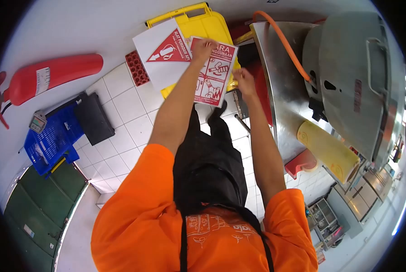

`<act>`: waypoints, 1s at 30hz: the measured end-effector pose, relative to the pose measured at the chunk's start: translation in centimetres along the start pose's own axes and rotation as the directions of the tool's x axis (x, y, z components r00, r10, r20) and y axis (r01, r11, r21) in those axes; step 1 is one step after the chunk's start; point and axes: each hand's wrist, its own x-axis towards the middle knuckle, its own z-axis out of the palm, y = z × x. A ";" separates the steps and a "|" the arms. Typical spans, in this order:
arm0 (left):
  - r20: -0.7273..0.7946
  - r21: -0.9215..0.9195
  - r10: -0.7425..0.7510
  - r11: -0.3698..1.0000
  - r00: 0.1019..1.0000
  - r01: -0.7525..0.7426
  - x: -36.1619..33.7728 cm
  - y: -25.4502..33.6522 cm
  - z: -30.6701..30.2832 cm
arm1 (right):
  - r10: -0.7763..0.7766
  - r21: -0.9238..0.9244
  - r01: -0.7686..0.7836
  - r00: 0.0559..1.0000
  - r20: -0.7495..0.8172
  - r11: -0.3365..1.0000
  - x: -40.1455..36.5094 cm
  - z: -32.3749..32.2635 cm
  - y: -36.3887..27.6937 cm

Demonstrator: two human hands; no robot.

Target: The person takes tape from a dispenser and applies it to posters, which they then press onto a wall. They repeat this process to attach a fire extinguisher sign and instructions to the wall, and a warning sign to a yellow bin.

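Two sets of fingers show in your head view: your left fingers (pixel 206 44) bend over the poster (pixel 215 79) near its top, your right fingers (pixel 240 75) curl at its right edge; you cannot tell whether either grips. Left of them, the sign (pixel 164 53) overlaps the yellow bin (pixel 207 25).

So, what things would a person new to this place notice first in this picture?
Probably the bright orange shirt, filling much of the lower view, and the big red fire extinguisher by the pale wall at upper left. Next, the eye may go to the red-and-white instruction sheet at the top centre, with the left hand over it, the right hand beside its edge and a bright yellow object behind it.
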 end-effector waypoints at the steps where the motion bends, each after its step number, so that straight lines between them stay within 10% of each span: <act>1: -0.025 0.100 0.023 0.995 0.999 -0.020 1.8 -0.1 -0.4 | -0.071 -0.043 0.071 0.997 0.003 0.997 2.2 0.2 -0.5; 6: -0.194 0.226 0.099 0.973 0.976 -0.054 5.6 0.2 -1.0 | -0.039 0.023 0.038 0.999 0.011 0.999 9.5 0.7 -2.0; 11: 0.151 0.009 -0.156 0.988 0.976 0.156 6.5 0.7 1.9 | 0.134 0.149 -0.110 0.979 -0.155 0.983 10.0 1.0 -1.3; 13: 0.080 -0.124 -0.028 0.992 0.996 0.038 6.0 0.2 3.4 | 0.151 0.194 -0.126 0.982 -0.118 0.973 9.7 0.8 -0.7; 15: 0.149 0.319 0.162 0.926 0.975 -0.203 4.9 0.8 4.0 | 0.136 0.272 -0.097 0.982 -0.131 0.957 9.4 0.9 -0.3; 19: 0.321 0.340 0.012 0.932 0.947 -0.127 4.2 3.3 4.1 | 0.173 0.329 -0.119 0.975 -0.139 0.937 9.2 0.3 -0.2; 30: 0.181 0.499 0.155 0.836 0.971 -0.227 2.8 1.3 6.5 | 0.172 0.247 -0.114 0.958 -0.230 0.962 9.1 0.1 1.1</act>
